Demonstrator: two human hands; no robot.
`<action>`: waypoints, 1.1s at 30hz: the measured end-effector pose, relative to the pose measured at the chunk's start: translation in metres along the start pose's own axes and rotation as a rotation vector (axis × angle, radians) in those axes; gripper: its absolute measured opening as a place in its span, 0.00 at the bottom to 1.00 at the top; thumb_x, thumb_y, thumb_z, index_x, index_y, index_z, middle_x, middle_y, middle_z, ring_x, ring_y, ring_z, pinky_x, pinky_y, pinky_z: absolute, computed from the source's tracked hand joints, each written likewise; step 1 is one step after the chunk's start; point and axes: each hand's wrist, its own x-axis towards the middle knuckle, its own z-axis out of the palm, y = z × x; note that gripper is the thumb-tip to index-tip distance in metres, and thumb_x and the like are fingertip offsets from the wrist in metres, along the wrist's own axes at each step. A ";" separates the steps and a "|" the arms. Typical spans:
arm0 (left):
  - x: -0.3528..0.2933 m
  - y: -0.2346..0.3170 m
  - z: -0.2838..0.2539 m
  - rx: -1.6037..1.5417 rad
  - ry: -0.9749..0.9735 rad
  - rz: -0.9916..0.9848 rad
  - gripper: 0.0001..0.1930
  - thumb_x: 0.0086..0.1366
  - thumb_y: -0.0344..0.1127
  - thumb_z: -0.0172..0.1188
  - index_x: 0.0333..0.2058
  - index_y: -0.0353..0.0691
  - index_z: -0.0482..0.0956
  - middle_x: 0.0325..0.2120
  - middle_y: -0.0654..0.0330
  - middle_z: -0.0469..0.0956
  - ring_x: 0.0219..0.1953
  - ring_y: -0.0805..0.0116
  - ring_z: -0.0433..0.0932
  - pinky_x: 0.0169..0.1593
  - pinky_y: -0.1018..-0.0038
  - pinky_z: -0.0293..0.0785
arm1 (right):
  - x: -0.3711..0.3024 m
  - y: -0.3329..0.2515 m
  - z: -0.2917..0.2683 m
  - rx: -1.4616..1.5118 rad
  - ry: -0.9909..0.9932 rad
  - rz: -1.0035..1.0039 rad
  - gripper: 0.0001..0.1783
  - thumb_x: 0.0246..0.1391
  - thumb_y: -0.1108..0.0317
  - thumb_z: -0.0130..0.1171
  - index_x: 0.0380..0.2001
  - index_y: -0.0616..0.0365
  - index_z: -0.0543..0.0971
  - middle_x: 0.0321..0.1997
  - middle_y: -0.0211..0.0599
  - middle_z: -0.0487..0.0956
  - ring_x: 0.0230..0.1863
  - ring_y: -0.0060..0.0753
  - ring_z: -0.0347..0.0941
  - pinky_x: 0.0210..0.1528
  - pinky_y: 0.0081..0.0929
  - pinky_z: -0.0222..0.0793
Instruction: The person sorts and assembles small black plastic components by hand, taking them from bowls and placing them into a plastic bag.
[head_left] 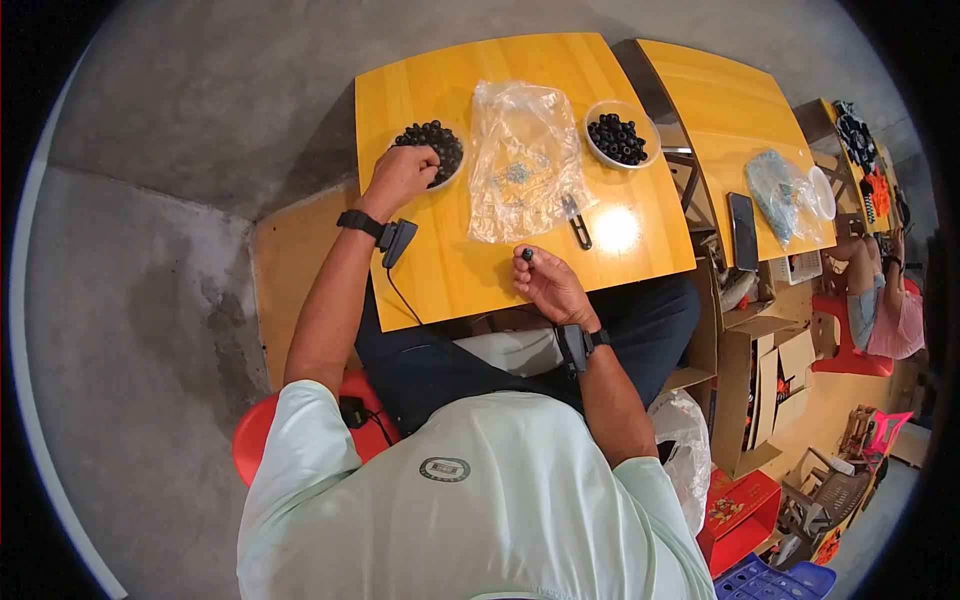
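Note:
My left hand [402, 176] reaches over the left clear bowl [462, 168], which is heaped with small black round parts [432, 140]. Its fingers are pinched together at the edge of the heap; whether a part is between them is hidden. Above the table's near edge, my right hand [556, 287] pinches a small dark round part [527, 255] between thumb and fingertips. A crinkled clear plastic bag [500, 205] lies between the bowls, with tiny pale pieces [518, 173] in its middle. On the right, another clear bowl [648, 125] holds black ring-like parts [617, 139].
A slim black slotted tool [580, 232] lies by the bag on the yellow table [420, 85]. On the neighbouring table [700, 85] are a phone [742, 232] and a plastic bag [775, 190]. Cardboard boxes [735, 400] stand to my right. Another person [890, 310] sits at far right.

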 end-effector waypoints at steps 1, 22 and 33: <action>0.000 0.003 -0.001 -0.039 0.012 -0.022 0.08 0.55 0.33 0.60 0.34 0.41 0.83 0.26 0.52 0.81 0.32 0.52 0.81 0.37 0.60 0.75 | 0.000 0.000 0.000 0.006 0.001 0.000 0.17 0.65 0.63 0.55 0.50 0.65 0.74 0.35 0.28 0.71 0.35 0.20 0.67 0.39 0.20 0.65; 0.020 0.020 -0.001 0.129 -0.107 -0.011 0.12 0.54 0.34 0.58 0.37 0.45 0.86 0.33 0.51 0.83 0.39 0.49 0.81 0.44 0.58 0.76 | 0.001 0.000 0.001 -0.031 -0.001 0.006 0.16 0.65 0.61 0.55 0.49 0.62 0.75 0.35 0.26 0.71 0.35 0.19 0.66 0.39 0.19 0.65; 0.014 0.002 0.002 -0.039 -0.022 0.031 0.13 0.54 0.31 0.60 0.39 0.40 0.85 0.21 0.54 0.79 0.26 0.59 0.77 0.34 0.67 0.73 | 0.001 -0.001 0.001 -0.010 0.003 0.017 0.16 0.65 0.62 0.55 0.49 0.62 0.75 0.35 0.26 0.71 0.35 0.20 0.66 0.39 0.20 0.64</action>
